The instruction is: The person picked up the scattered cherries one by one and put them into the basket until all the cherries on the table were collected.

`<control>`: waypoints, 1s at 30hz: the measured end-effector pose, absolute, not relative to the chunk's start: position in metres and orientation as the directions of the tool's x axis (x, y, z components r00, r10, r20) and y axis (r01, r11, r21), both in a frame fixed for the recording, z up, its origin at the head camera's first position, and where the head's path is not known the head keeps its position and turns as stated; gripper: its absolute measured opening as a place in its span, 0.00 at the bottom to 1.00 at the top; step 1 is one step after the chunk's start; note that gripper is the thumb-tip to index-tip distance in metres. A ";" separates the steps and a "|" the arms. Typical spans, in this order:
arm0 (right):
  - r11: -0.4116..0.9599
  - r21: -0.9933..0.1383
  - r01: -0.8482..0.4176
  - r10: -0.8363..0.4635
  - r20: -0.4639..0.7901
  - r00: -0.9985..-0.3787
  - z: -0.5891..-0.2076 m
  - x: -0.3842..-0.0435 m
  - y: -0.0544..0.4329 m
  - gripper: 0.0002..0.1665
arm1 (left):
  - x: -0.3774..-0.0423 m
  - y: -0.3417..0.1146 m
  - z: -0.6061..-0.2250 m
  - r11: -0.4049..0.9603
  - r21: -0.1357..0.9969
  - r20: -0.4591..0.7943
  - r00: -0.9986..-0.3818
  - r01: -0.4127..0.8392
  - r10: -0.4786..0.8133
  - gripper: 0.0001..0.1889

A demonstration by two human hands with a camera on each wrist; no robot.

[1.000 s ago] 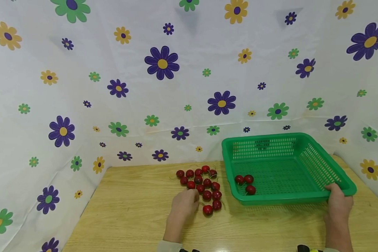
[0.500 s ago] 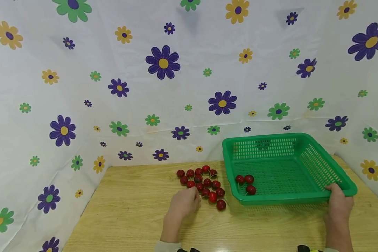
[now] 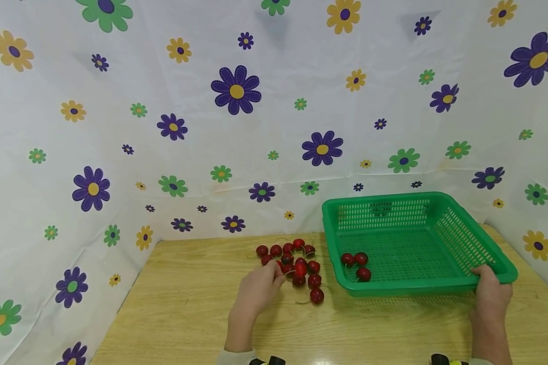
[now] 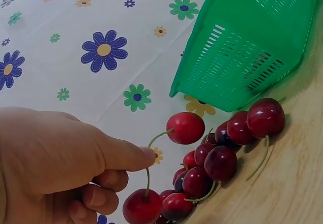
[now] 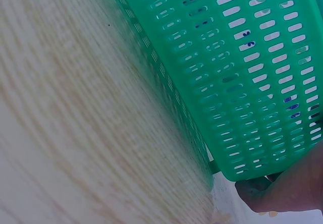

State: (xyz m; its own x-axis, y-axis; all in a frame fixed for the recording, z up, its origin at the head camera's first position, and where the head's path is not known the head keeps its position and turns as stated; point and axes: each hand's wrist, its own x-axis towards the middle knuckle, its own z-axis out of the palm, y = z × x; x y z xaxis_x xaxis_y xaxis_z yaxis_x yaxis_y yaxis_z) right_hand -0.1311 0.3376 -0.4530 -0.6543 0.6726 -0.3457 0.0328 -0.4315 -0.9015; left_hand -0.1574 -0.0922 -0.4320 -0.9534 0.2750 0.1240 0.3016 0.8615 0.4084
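In the head view my left hand (image 3: pixel 258 289) is at the near left side of a cluster of dark red cherries (image 3: pixel 314 267) on the table. Its thumb and fingers pinch thin green stems. The left wrist view shows one bright red cherry (image 4: pixel 185 128) raised on its stem at the thumb tip, and a second cherry (image 4: pixel 142 207) on a stem below the thumb. My right hand (image 3: pixel 492 294) grips the near right corner of a green plastic basket (image 3: pixel 406 289), thumb over the rim. Inside the basket, at its left end, lie 3 cherries (image 3: pixel 361 259).
The wooden table (image 3: pixel 187 304) runs up to a white flowered cloth (image 3: pixel 192 152) hung behind and at both sides. The basket's slotted side wall (image 4: pixel 237 52) rises just beyond the cherries. One cherry (image 3: pixel 317 296) lies nearest the table's front.
My left hand has shifted slightly and lifted a cherry by its stem. Several cherries on the near side of the cluster have rolled or shifted. The right hand and basket have stayed put.
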 end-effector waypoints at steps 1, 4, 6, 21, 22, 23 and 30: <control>-0.429 -0.902 0.038 0.671 -0.347 -0.656 -0.453 -0.131 0.338 0.16 | -0.158 -0.092 -0.432 0.860 0.412 0.129 -0.954 0.300 0.271 0.06; -0.430 -0.902 0.046 0.670 -0.352 -0.654 -0.453 -0.131 0.338 0.16 | -0.158 -0.092 -0.430 0.852 0.431 0.145 -0.954 0.299 0.262 0.05; -0.430 -0.902 0.040 0.673 -0.349 -0.652 -0.453 -0.131 0.338 0.16 | -0.159 -0.092 -0.429 0.841 0.448 0.157 -0.953 0.302 0.258 0.05; -0.401 -0.915 0.040 0.687 -0.329 -0.648 -0.455 -0.130 0.337 0.16 | -0.163 -0.093 -0.422 0.607 0.740 0.233 -0.957 0.289 0.172 0.03; -0.402 -0.915 0.040 0.687 -0.330 -0.647 -0.455 -0.130 0.337 0.16 | -0.163 -0.093 -0.422 0.584 0.762 0.234 -0.960 0.278 0.152 0.03; -0.403 -0.914 0.040 0.686 -0.331 -0.648 -0.455 -0.130 0.337 0.16 | -0.162 -0.094 -0.422 0.562 0.783 0.235 -0.963 0.268 0.132 0.02; -0.400 -0.916 0.044 0.681 -0.329 -0.654 -0.453 -0.129 0.336 0.15 | -0.161 -0.096 -0.417 0.453 0.858 0.274 -0.962 0.243 -0.002 0.02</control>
